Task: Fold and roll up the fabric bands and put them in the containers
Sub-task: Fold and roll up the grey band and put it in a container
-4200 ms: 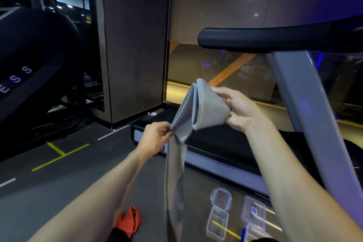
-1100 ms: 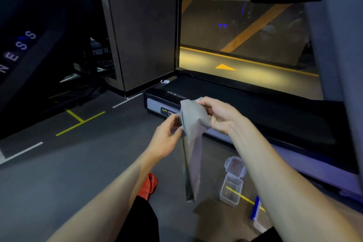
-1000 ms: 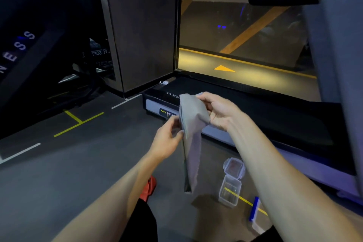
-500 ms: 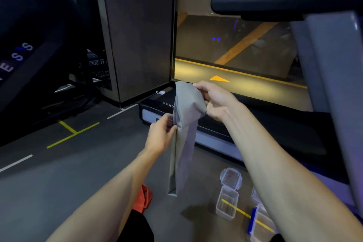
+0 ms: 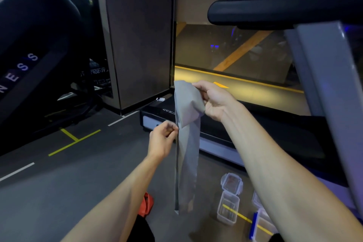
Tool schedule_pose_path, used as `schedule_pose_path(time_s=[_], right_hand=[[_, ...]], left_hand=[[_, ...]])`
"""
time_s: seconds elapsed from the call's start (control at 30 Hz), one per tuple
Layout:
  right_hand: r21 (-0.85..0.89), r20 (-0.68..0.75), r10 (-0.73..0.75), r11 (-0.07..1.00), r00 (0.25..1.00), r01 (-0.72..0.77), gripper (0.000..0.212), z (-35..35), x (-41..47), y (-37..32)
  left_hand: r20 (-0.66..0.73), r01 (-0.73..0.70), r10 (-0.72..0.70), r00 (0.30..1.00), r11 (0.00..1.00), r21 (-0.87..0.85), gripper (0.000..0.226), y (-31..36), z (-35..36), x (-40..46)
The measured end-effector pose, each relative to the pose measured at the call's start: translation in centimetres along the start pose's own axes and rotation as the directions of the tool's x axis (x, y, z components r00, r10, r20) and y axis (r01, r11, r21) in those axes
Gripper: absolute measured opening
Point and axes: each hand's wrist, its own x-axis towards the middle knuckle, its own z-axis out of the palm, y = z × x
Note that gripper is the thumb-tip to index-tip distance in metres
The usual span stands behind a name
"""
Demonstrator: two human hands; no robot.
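A person's right hand point(image 5: 213, 100) holds up a long grey fabric band point(image 5: 186, 143) in a dim gym, its fingers point(image 5: 198, 85) curled over the folded top of the cloth, while the left hand point(image 5: 162, 139) pinches the band's left edge lower down, fingers pressed together on the fabric. The band hangs straight down between the two bare forearms, its lower end above the dark grey floor point(image 5: 59, 192). On the floor below and to the right stands an open clear plastic container point(image 5: 227, 209) with its hinged lid point(image 5: 231, 180) laid back, beside a second clear container with a blue edge point(image 5: 259, 226) near the bottom edge of the view. A black treadmill point(image 5: 245, 129) runs behind them, and a red object point(image 5: 146, 205) lies by the left forearm.
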Motion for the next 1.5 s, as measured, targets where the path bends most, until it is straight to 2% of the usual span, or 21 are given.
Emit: schedule_pose_path(time_s=[0.1, 0.23, 0.37, 0.43, 0.53, 0.57, 0.6, 0.67, 0.7, 0.93, 1.17, 1.27, 1.4, 1.5], right_hand=[[0.003, -0.009, -0.014, 1.000, 1.000, 0.014, 0.010, -0.1, -0.5, -0.5], [0.008, -0.012, -0.030, 1.000, 0.999, 0.030, 0.009, -0.2, -1.0, -1.2], [0.024, -0.017, -0.055, 0.998, 0.998, 0.055, 0.011, -0.2, -1.6, -1.9], [0.031, -0.017, -0.063, 0.998, 0.998, 0.063, 0.011, -0.2, -1.8, -2.2], [0.040, -0.028, -0.073, 0.996, 0.997, 0.074, 0.011, -0.1, -1.7, -2.4], [0.045, -0.036, -0.076, 0.996, 0.996, 0.077, 0.011, -0.1, -1.6, -2.4], [0.054, -0.047, -0.079, 0.995, 0.996, 0.082, 0.010, -0.1, -1.5, -2.3], [0.064, -0.073, -0.092, 0.993, 0.993, 0.096, 0.010, -0.1, -1.2, -2.2], [0.064, -0.084, -0.098, 0.993, 0.992, 0.104, 0.009, -0.2, -1.0, -2.1], [0.073, -0.146, -0.114, 0.989, 0.983, 0.126, 0.012, -0.8, -0.5, -1.5], [0.050, -0.178, -0.115, 0.991, 0.977, 0.126, 0.010, -0.5, -0.3, -1.1], [0.053, -0.188, -0.114, 0.991, 0.975, 0.126, 0.011, -0.2, -0.5, -1.1], [0.067, -0.190, -0.114, 0.989, 0.975, 0.129, 0.011, 0.1, -0.8, -1.3], [0.071, -0.183, -0.110, 0.990, 0.977, 0.125, 0.011, 0.2, -1.1, -1.4]], left_hand=[[0.012, 0.014, -0.013, 1.000, 0.997, -0.077, 0.025, 0.7, 0.4, -0.3], [0.059, 0.026, -0.016, 0.998, 0.987, -0.160, 0.030, 1.4, 0.6, -0.6], [0.078, 0.038, -0.026, 0.997, 0.988, -0.149, 0.017, 1.7, 0.8, -0.9], [0.133, 0.033, -0.016, 0.991, 0.992, -0.121, 0.010, 1.7, 0.8, -1.0], [0.215, 0.069, -0.047, 0.976, 0.993, -0.095, 0.061, 1.6, 0.8, -1.4], [0.215, 0.076, -0.052, 0.975, 0.992, -0.102, 0.065, 1.7, 0.9, -1.5], [0.205, 0.058, -0.037, 0.978, 0.993, -0.101, 0.055, 2.1, 1.0, -1.7], [0.167, 0.003, 0.009, 0.986, 0.997, -0.074, 0.021, 2.4, 1.3, -2.1], [0.144, -0.023, 0.031, 0.989, 0.998, -0.059, 0.012, 2.5, 1.4, -2.3], [0.077, -0.080, 0.079, 0.994, 0.997, 0.014, 0.003, 2.0, 1.6, -3.3], [0.106, -0.116, 0.111, 0.988, 0.993, 0.037, 0.013, 1.5, 1.5, -4.4], [0.082, -0.088, 0.083, 0.993, 0.994, 0.059, 0.019, 1.4, 1.7, -4.8], [0.124, -0.055, 0.051, 0.991, 0.998, 0.031, 0.037, 1.6, 1.8, -5.1], [0.139, -0.012, 0.013, 0.990, 1.000, -0.008, 0.034, 1.7, 2.0, -5.0]])
